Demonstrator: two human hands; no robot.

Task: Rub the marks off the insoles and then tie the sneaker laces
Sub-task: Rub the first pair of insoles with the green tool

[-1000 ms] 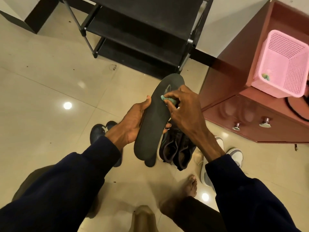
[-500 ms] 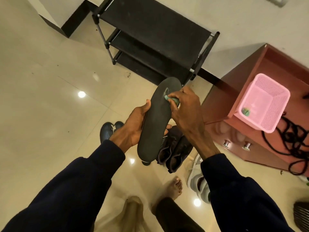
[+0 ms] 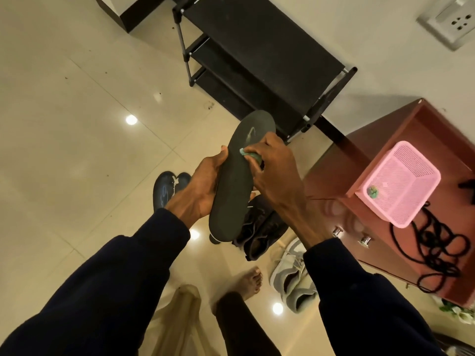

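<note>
Rubbing step in hand; tying not yet begun, by the look of it. Gripping a dark insole (image 3: 234, 191) round its middle with the left hand (image 3: 205, 181), thumb on the near edge, fingers curled behind, held up in the air over the floor with the toe end pointing away toward a black shoe rack (image 3: 257, 55). Pinching a small green eraser (image 3: 253, 156) in the curled fingertips of the right hand (image 3: 275, 173), pressed onto the insole face just below a pale mark (image 3: 250, 133) near the toe. Mark plainly not gone, so judged partway through this insole. Down on the tiles: a dark pair of sneakers (image 3: 259, 227) directly under the insole, a grey-and-white pair (image 3: 290, 278) just beside them near a bare foot (image 3: 250, 280), and off to the left a dark bluish pair (image 3: 164, 191) with pale scribbles, insoles or shoes not clear. On the red-brown cabinet (image 3: 385, 129) to the right, a pink basket (image 3: 401, 181) with a small green lump inside, too small to identify, and a tangled black cord (image 3: 431, 242) beside it. Next move, as a judgement: slide the eraser up onto the pale mark and scrub in short strokes, bracing firmly from behind with the left fingers against likely flexing, then check the rest of the face before swapping insoles. Tying only afterwards, with both hands free.
</note>
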